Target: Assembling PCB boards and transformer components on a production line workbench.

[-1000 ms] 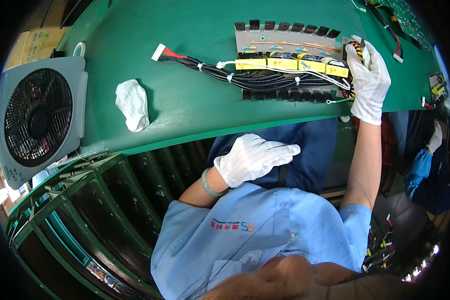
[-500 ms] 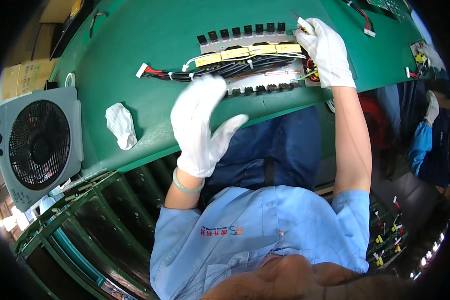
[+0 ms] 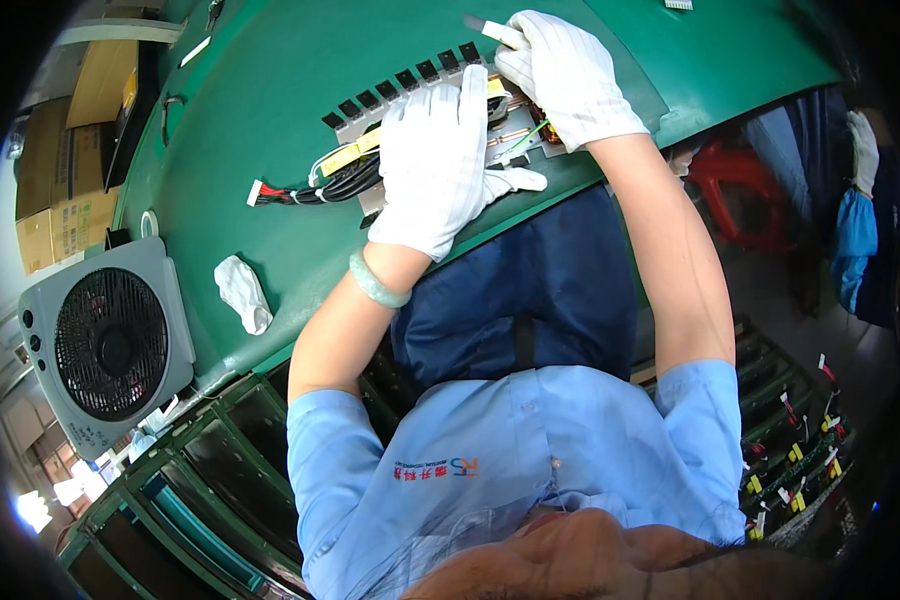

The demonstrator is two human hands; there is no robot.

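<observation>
An electronic assembly (image 3: 512, 143) lies tilted on the green workbench (image 3: 300, 95), its metal plate showing to the right of my left hand. Black tabs (image 3: 407, 78) line its far side, beside yellow-wrapped parts (image 3: 342, 158). From its left end runs a black cable bundle (image 3: 335, 187) to a white connector (image 3: 257, 192). My left hand (image 3: 432, 170), white-gloved, lies over the middle with fingers extended and thumb spread, hiding much of it. Above the right end, my gloved right hand (image 3: 560, 80) is closed on a white-handled tool (image 3: 500, 34) with a grey tip; its exact kind is unclear.
A crumpled white glove (image 3: 243, 294) lies left on the bench, near a grey box fan (image 3: 112, 335). Cardboard boxes (image 3: 67, 190) stand beyond. Green racks (image 3: 215, 450) are below. At right are a red stool (image 3: 738, 195) and another person's gloved hand (image 3: 863, 150).
My left hand has come down onto the assembly from its near edge. The right hand with the tool appears further left. The view has shifted, and the assembly now looks more tilted.
</observation>
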